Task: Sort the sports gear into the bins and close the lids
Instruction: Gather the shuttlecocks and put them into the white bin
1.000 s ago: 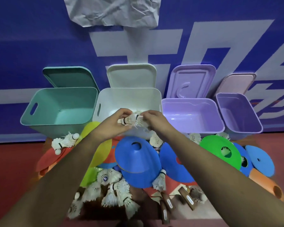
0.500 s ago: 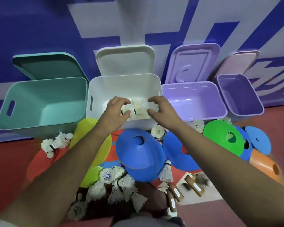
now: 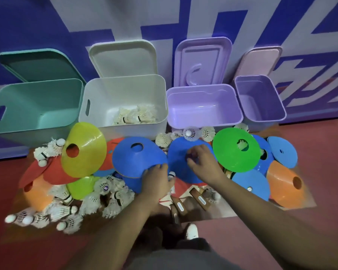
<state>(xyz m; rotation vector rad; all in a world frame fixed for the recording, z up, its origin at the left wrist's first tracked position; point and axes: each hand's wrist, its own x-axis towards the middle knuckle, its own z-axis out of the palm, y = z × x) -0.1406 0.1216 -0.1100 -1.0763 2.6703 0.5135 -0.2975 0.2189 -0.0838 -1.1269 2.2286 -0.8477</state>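
1. White bin (image 3: 123,90) stands second from the left in a row of four against the blue wall (image 3: 37,26), between the teal bin (image 3: 33,106) and the lilac bin (image 3: 203,106), with the small purple bin (image 3: 260,98) at the far right; all four are open, and I see their lids (image 3: 123,57) leaning upright on the wall behind them
2. Inside the white bin, shuttlecocks (image 3: 137,116) lie on their sides at the front right of its floor, long axes running front to back, feather skirts fanned toward the far wall and banded ends toward me
3. At the near rim of the blue cone (image 3: 139,156) I see the left hand (image 3: 156,180), fingers bent over that edge; the thumb is hidden, so I cannot tell whether it truly grips
4. That cone sits tilted, its centre hole turned up and away toward the bins
5. On the second blue cone (image 3: 181,168), just to the right, the right hand (image 3: 201,160) has its fingertips bunched, pinching at the centre hole; blur softens the detail for me
6. Left of both, the yellow cone (image 3: 84,149) stands tipped on its rim with its hole facing me; the green cone (image 3: 234,151), right of the right hand, tips toward me likewise
7. Across the red floor (image 3: 18,250) at lower left I see loose shuttlecocks (image 3: 92,201) heaped; the nearest few lie with long axes across my view, white corks pointing left
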